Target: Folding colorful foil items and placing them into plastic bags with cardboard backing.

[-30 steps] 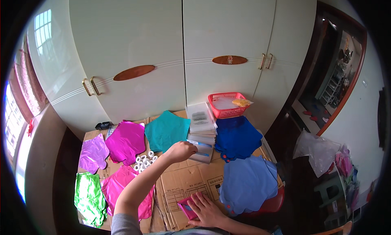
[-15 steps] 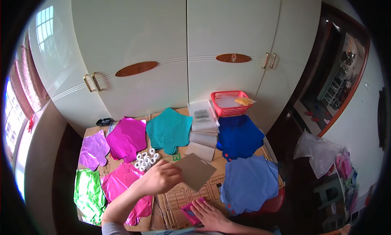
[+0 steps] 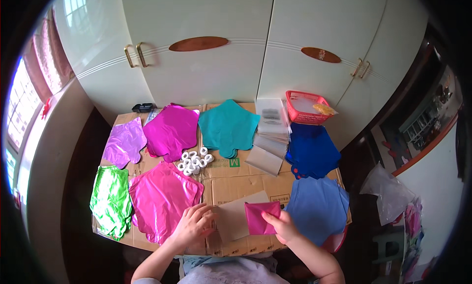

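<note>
My right hand (image 3: 282,227) pinches a folded pink foil balloon (image 3: 256,219), thumb on top. The packet lies over the right part of a flat greyish-beige rectangle (image 3: 231,220); I cannot tell if that is a card or a plastic sleeve. At the rectangle's left edge is my left hand (image 3: 193,226), palm down with fingers apart and nothing in it. An unfolded pink foil balloon (image 3: 164,195) spreads out just beyond the left hand. Similar flat rectangles form a fanned stack (image 3: 268,153) farther back, below printed clear bags (image 3: 271,117).
Flat foil balloons lie around the cardboard-covered table: lilac (image 3: 124,142), green (image 3: 110,200), magenta (image 3: 172,129), teal (image 3: 228,126), dark blue (image 3: 313,150) and light blue (image 3: 318,205). White ribbon rolls (image 3: 193,162) sit mid-table. A red basket (image 3: 307,108) stands at the back right.
The left hand has let go of the beige rectangle, which now lies flat on the table. The right hand has picked up the folded pink balloon and brought it onto the rectangle. The view has shifted.
</note>
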Demonstrator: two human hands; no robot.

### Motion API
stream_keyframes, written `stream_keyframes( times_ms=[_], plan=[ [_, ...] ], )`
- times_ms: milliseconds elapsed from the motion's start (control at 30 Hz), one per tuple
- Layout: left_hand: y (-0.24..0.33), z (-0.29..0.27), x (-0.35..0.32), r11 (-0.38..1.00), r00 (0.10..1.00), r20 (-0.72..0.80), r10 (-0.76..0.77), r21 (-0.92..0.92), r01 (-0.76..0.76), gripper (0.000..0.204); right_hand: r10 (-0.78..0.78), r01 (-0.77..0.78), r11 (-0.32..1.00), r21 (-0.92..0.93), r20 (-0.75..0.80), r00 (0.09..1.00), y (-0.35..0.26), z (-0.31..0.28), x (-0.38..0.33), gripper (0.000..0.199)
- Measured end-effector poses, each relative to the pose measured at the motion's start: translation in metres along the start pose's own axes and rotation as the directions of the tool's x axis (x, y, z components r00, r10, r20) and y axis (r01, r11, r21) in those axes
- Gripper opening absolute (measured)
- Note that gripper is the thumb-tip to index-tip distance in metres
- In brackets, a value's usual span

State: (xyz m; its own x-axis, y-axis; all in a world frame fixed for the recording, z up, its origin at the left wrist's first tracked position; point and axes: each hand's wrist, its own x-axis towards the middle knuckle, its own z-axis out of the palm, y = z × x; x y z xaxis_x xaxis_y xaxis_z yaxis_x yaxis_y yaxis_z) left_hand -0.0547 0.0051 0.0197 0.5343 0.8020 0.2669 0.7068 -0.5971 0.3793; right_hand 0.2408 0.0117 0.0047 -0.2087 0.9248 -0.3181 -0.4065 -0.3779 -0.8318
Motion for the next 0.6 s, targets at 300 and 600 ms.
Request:
stream_keyframes(
  times_ms=[300,600],
  plan=[
    [0.017,0.019,-0.022,0.927,0.884,-0.325,-0.336,-0.279,0.250,0.033,0.047,-0.025,0.974,-0.224,0.097,0.994,0.030,0.009,0.045,0.021],
    [0.035,0.016,0.014,0.051,0.804,0.272,-0.528,-0.936,0.349,0.039,-0.493,0.710,-0.370,-0.599,0.774,0.397,-0.008,0.042,0.007,0.018]
  ],
)
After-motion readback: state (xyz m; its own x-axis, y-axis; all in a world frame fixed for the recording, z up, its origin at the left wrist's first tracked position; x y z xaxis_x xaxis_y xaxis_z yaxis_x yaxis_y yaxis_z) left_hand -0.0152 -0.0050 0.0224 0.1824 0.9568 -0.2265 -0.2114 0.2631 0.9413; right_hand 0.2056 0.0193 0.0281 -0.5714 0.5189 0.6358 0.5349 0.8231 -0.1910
